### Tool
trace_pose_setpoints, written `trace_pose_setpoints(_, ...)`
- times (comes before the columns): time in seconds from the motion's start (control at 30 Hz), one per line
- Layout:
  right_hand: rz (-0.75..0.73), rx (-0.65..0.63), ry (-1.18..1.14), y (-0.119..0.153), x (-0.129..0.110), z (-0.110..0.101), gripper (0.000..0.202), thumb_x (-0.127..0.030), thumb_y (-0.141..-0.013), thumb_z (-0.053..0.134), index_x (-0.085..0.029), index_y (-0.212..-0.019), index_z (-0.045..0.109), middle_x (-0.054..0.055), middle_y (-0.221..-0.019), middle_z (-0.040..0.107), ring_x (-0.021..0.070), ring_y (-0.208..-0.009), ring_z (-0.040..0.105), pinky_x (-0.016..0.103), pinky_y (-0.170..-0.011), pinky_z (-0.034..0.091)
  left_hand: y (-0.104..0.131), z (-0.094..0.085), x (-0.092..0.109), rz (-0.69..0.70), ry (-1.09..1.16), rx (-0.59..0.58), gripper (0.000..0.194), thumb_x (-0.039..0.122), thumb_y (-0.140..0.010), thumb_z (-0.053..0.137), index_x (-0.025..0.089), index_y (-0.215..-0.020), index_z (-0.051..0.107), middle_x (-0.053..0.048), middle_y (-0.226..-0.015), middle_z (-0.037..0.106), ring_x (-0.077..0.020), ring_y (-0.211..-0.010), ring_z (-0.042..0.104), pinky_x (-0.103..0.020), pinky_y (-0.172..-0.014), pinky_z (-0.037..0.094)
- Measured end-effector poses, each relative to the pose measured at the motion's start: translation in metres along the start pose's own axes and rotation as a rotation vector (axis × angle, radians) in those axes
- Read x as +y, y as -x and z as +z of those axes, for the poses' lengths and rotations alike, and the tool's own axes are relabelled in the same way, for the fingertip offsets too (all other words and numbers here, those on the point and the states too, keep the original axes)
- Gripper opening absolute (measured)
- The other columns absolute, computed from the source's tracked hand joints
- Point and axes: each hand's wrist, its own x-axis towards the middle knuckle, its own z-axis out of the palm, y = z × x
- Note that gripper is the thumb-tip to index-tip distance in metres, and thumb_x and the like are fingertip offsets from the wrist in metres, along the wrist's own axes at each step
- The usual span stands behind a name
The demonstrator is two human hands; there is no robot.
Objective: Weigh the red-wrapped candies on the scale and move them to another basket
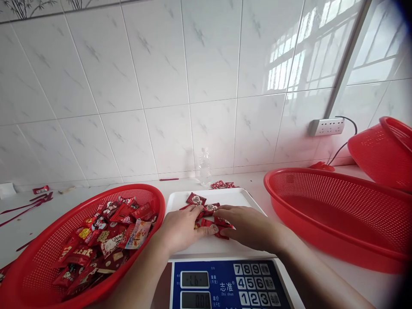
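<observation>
Several small red candy packets [210, 209] lie in a loose pile on the white tray [236, 195] of a weighing scale. My left hand [182, 227] curves over the left side of the pile, thumb apart from the fingers and lying across a packet. Facing it, my right hand [247, 225] reaches over the right side, fingers stretched and thumb spread, with packets between them. Both hands touch the pile and partly cover it. Below them is the scale's blue panel [223, 285], with number keys and lit displays.
A red mesh basket [151, 193] of mixed wrapped sweets [109, 227] stands at left. Another red basket [322, 214] is at right, with more red baskets [380, 148] behind it. A clear bottle [204, 167] and loose packets [222, 184] sit behind the tray near the tiled wall.
</observation>
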Motion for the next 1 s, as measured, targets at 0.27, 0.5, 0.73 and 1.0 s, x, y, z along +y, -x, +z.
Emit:
trace_pose_setpoints(0.27, 0.012, 0.033, -0.006, 0.002, 0.006, 0.000, 0.041, -0.020, -0.084, 0.051, -0.027, -0.123, 0.062, 0.007, -0.113, 0.069, 0.0257, -0.102, 0.063, 0.036, -0.080, 0.046, 0.006, -0.006, 0.004, -0.010, -0.010, 0.013, 0.073, 0.074, -0.086, 0.036, 0.028, -0.142, 0.042, -0.010, -0.142, 0.052, -0.0358, -0.115, 0.059, -0.043, -0.086, 0.048)
trace_pose_setpoints(0.5, -0.012, 0.041, -0.016, 0.005, 0.006, -0.003, 0.046, -0.022, -0.081, 0.057, -0.027, -0.126, 0.060, 0.007, -0.120, 0.067, 0.0255, -0.103, 0.063, 0.036, -0.081, 0.047, 0.000, -0.001, 0.003, -0.054, -0.051, -0.015, 0.077, 0.071, -0.088, 0.036, 0.024, -0.148, 0.033, -0.010, -0.157, 0.026, -0.0372, -0.128, 0.048, -0.049, -0.099, 0.043)
trace_pose_setpoints(0.73, 0.033, 0.073, -0.013, 0.001, 0.013, 0.001, 0.048, -0.008, -0.083, 0.046, -0.020, -0.126, 0.061, 0.009, -0.119, 0.068, 0.0244, -0.110, 0.062, 0.037, -0.089, 0.047, 0.005, -0.004, 0.006, 0.050, 0.194, -0.075, 0.071, 0.057, -0.085, 0.058, 0.027, -0.146, 0.037, -0.004, -0.155, 0.031, -0.0280, -0.140, 0.035, -0.041, -0.110, 0.035)
trace_pose_setpoints(1.0, 0.055, 0.098, 0.001, 0.005, 0.016, -0.002, 0.043, -0.012, -0.085, 0.047, -0.023, -0.124, 0.062, 0.010, -0.118, 0.069, 0.0264, -0.110, 0.062, 0.040, -0.088, 0.048, 0.015, -0.009, 0.000, -0.031, 0.178, -0.040, 0.070, 0.041, -0.077, 0.070, 0.027, -0.141, 0.044, -0.005, -0.153, 0.037, -0.0312, -0.133, 0.043, -0.043, -0.105, 0.042)
